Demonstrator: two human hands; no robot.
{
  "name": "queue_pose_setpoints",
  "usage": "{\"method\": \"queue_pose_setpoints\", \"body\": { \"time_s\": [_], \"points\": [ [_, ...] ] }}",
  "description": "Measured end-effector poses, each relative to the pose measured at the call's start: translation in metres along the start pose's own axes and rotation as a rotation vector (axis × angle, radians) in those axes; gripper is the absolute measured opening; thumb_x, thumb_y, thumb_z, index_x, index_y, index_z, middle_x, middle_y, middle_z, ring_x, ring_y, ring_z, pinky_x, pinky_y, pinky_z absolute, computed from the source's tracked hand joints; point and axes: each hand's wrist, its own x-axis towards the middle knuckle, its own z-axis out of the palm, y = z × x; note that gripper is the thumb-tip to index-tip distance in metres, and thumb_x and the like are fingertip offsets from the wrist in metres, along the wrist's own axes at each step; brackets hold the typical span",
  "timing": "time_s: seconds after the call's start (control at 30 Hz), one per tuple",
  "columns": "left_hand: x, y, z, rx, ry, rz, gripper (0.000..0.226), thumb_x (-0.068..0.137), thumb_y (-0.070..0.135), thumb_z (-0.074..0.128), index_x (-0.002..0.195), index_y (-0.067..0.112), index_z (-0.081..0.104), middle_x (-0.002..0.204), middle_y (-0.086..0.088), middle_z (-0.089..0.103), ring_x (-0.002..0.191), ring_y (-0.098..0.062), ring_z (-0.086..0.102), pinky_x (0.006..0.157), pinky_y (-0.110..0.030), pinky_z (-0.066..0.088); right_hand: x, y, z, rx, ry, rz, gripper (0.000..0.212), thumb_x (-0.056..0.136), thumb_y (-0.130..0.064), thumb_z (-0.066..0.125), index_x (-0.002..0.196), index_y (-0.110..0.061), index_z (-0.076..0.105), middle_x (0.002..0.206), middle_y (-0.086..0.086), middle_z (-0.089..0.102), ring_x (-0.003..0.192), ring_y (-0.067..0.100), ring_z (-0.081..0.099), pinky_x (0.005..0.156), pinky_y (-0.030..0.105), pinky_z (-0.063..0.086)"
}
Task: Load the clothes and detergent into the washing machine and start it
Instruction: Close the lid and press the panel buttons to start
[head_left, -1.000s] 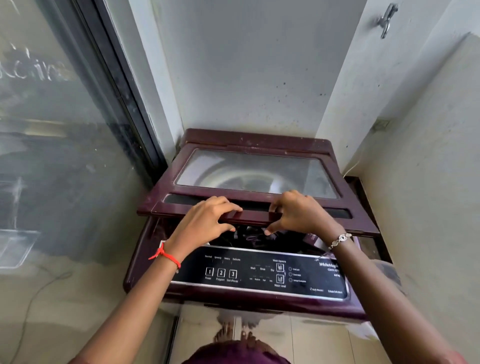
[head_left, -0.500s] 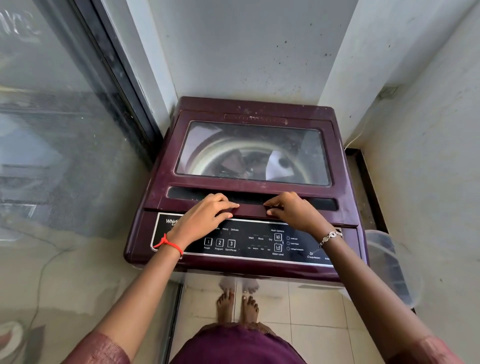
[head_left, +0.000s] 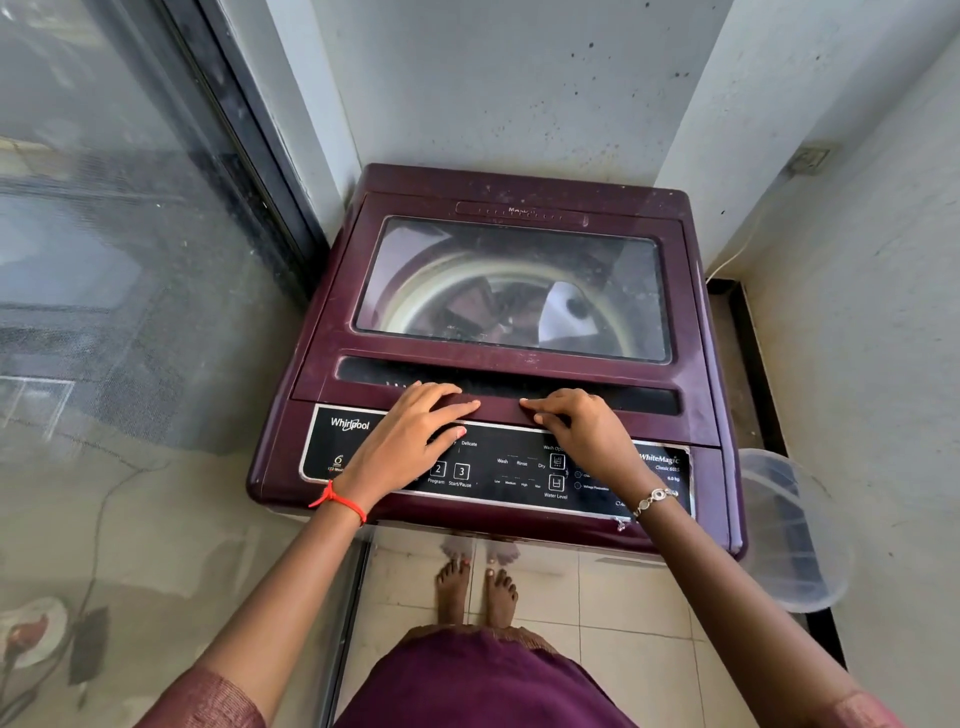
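While a big glass door (head_left: 130, 312) stands on the far left, just beside the washing machine (head_left: 278, 457), nothing there is being touched. Next comes the left hand (head_left: 410, 441), with a red thread (head_left: 337, 501) on its wrist. Its grip is apart: the fingers lie long and flat on the front bar of the lid (head_left: 498, 353), and the thumb rests on the black button panel (head_left: 519, 486). I think the hand lies there to push the lid down snug.

The lid is flat, so the clothes (head_left: 478, 306) are shut inside the drum. They show as dark shapes through the lid's window. I cannot see any soap, so I cannot tell if it is in.

Just right of the left hand is the Start/Pause button (head_left: 461, 471). No finger is on it. It sits close by, so pressing it looks like the next job.

The right hand (head_left: 587, 431), with a bracelet (head_left: 654, 496), has bent fingers whose tips touch the same bar. Its grip holds nothing too.

On the far right, a clear plastic tub (head_left: 779, 530) is low down beside the machine, out of the way.
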Motion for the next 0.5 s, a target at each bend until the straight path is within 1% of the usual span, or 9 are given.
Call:
{"method": "queue_pose_setpoints", "body": {
  "time_s": [0.07,0.2,0.3,0.37,0.43,0.5],
  "points": [
    [-0.002,-0.001,0.004,-0.008,0.009,-0.015,0.051,0.091,0.044,0.029,0.131,0.023,0.053,0.134,-0.006,0.051,0.128,-0.021,0.042,0.115,-0.030,0.013,-0.001,0.003,0.004,0.008,0.031,-0.027,0.025,0.090,-0.009,0.057,0.111,-0.017,0.068,0.095,0.006,0.068,0.089,0.028,0.058,0.081,0.042,0.046],
    [-0.002,0.000,0.009,-0.084,0.062,-0.055,0.048,0.092,0.042,0.029,0.128,0.024,0.055,0.135,-0.003,0.052,0.130,-0.017,0.042,0.116,-0.030,0.014,0.001,0.005,0.006,0.024,0.065,-0.034,0.024,0.089,-0.009,0.058,0.109,-0.016,0.069,0.089,0.008,0.065,0.084,0.027,0.052,0.079,0.042,0.045],
    [-0.001,-0.002,0.014,-0.091,0.097,-0.050,0.043,0.094,0.037,0.032,0.127,0.025,0.056,0.136,-0.001,0.052,0.131,-0.016,0.042,0.116,-0.030,0.016,0.002,0.007,0.006,0.029,0.080,-0.034,0.024,0.088,-0.009,0.060,0.109,-0.017,0.069,0.088,0.008,0.062,0.082,0.024,0.046,0.078,0.039,0.044],
    [-0.001,-0.003,0.015,-0.079,0.119,-0.039,0.035,0.096,0.030,0.040,0.127,0.025,0.056,0.138,-0.001,0.051,0.132,-0.015,0.041,0.116,-0.029,0.017,0.002,0.007,0.006,0.029,0.082,-0.023,0.024,0.088,-0.010,0.061,0.108,-0.018,0.069,0.090,0.008,0.060,0.085,0.025,0.045,0.079,0.036,0.043],
    [-0.001,-0.002,0.015,-0.081,0.134,-0.034,0.032,0.097,0.020,0.048,0.127,0.025,0.056,0.140,-0.001,0.050,0.134,-0.015,0.039,0.116,-0.029,0.017,0.002,0.006,0.006,0.008,0.078,-0.012,0.024,0.088,-0.012,0.061,0.109,-0.020,0.069,0.093,0.007,0.058,0.085,0.020,0.042,0.079,0.032,0.038],
    [-0.002,-0.001,0.015,-0.085,0.140,-0.032,0.033,0.096,0.016,0.049,0.127,0.025,0.056,0.141,-0.001,0.049,0.135,-0.015,0.038,0.116,-0.030,0.017,0.002,0.005,0.006,-0.016,0.077,-0.002,0.025,0.089,-0.014,0.059,0.111,-0.021,0.068,0.092,0.003,0.055,0.086,0.016,0.038,0.080,0.028,0.031]
  ]
}}
